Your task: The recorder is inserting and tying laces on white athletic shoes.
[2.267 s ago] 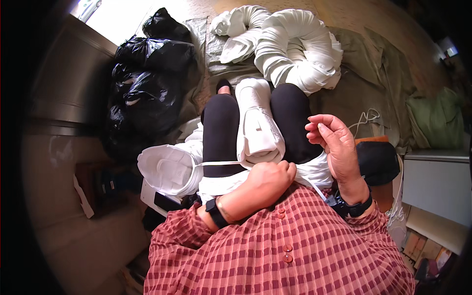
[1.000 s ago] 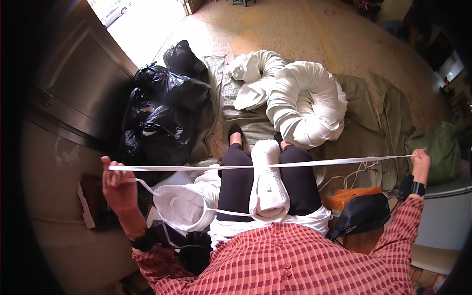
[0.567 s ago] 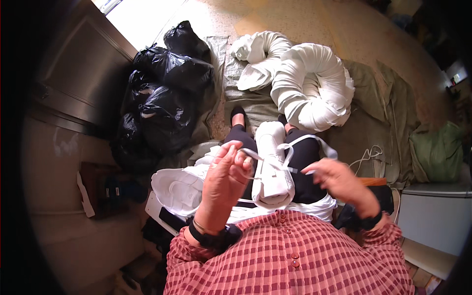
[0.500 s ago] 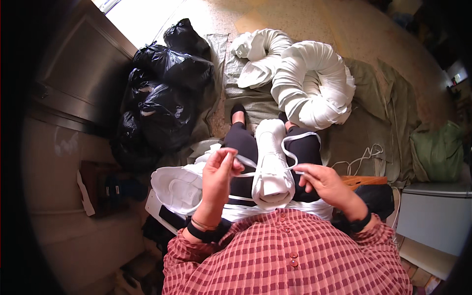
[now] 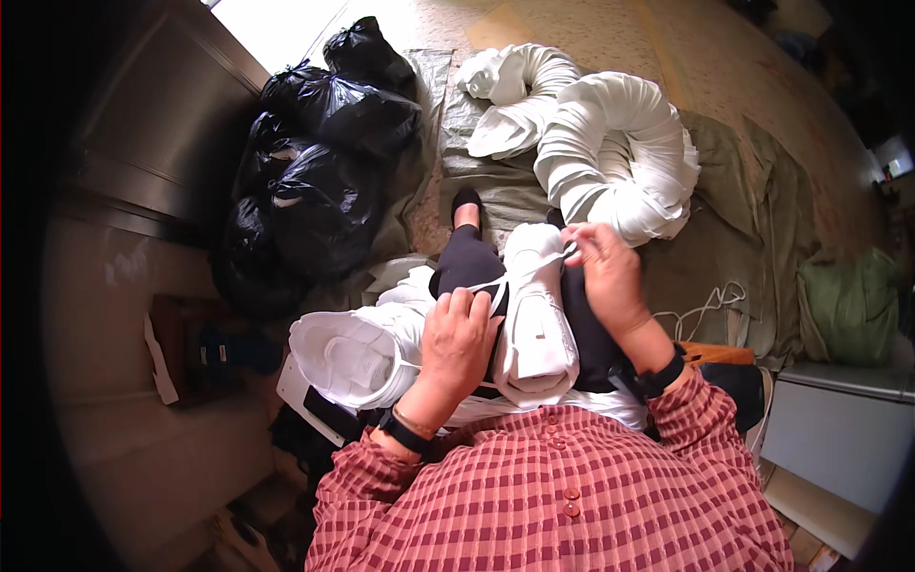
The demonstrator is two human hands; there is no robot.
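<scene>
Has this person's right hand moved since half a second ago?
Yes: judged against the larger white coil lying ahead, the right hand has moved forward, away from the body and closer to that coil.

1. Strong light enters at upper left, burning out to white beside the door.
2. Glossy highlights streak the black bags.
3. Soft shadows mark the white roll.
4. The checked shirt looks evenly lit and sharp.
5. Dark, blurry edges close both sides; the wide lens bends straight lines.
</scene>
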